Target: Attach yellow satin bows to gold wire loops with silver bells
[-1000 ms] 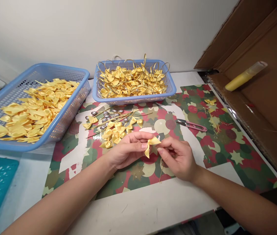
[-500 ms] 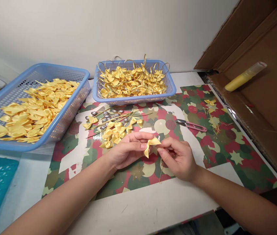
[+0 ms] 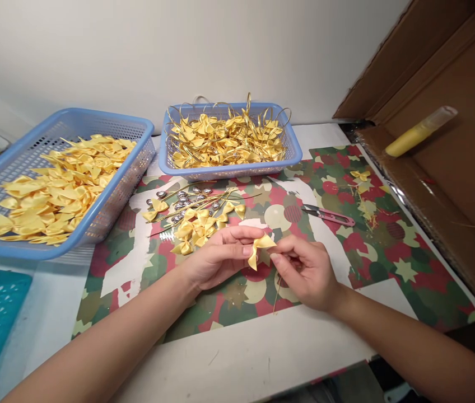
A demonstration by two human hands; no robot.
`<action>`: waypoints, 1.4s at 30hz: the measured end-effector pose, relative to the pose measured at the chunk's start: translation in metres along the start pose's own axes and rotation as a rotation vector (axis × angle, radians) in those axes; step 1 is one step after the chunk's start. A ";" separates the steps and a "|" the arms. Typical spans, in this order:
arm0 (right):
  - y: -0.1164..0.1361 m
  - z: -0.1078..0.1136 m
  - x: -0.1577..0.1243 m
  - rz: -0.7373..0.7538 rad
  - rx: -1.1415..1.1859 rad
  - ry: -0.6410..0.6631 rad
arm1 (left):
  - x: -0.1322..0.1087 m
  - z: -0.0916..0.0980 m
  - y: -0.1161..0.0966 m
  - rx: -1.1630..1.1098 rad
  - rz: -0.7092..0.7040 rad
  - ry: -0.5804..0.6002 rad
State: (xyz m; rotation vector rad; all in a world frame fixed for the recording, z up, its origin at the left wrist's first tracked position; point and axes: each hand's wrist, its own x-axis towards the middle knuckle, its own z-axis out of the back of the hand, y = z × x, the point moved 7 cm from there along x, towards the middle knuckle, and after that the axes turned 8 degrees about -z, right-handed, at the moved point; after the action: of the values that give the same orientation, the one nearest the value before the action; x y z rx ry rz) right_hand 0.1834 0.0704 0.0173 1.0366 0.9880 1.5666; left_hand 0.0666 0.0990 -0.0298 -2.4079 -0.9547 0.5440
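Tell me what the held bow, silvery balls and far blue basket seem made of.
Bow: satiny ribbon, by its soft sheen and folds. Silvery balls: shiny metal or coated plastic; glints fit both. Far blue basket: probably smooth moulded plastic, by its perforated walls.

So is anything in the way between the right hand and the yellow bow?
Nothing that I can see. The left hand holds the yellow bow and the right hand is close beside it, with no other thing showing between.

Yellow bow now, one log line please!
left hand: pinching yellow bow | right hand: pinched beside it, contents unclear | snips: on patterned sheet
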 end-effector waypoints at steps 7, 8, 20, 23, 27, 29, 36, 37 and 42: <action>0.000 0.001 -0.001 -0.011 -0.011 -0.005 | 0.000 0.000 -0.001 -0.002 -0.008 0.003; 0.000 0.001 -0.001 -0.011 -0.011 -0.006 | 0.000 0.000 -0.001 -0.002 -0.008 0.003; 0.001 0.001 -0.001 0.012 -0.034 -0.002 | -0.001 0.005 0.002 0.015 0.019 -0.038; -0.002 0.000 -0.001 -0.003 -0.001 0.018 | -0.001 0.004 0.002 0.001 0.020 -0.031; -0.005 -0.002 0.000 -0.046 0.052 0.058 | -0.001 0.002 0.002 -0.012 0.017 -0.022; -0.005 -0.003 0.000 -0.049 0.068 0.068 | -0.001 0.002 0.002 -0.001 0.018 -0.019; -0.008 -0.005 0.000 -0.074 0.078 0.081 | -0.001 0.002 0.002 0.020 0.017 -0.008; -0.008 -0.005 0.000 -0.075 0.069 0.079 | -0.001 0.002 0.002 0.025 0.018 -0.010; -0.007 -0.004 0.001 -0.069 0.049 0.063 | 0.000 0.002 0.003 0.036 0.019 -0.022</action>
State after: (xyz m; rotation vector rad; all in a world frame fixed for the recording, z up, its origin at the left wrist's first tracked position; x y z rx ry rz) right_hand 0.1811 0.0724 0.0092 0.9814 1.0985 1.5335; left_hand 0.0666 0.0976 -0.0327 -2.3860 -0.9247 0.5901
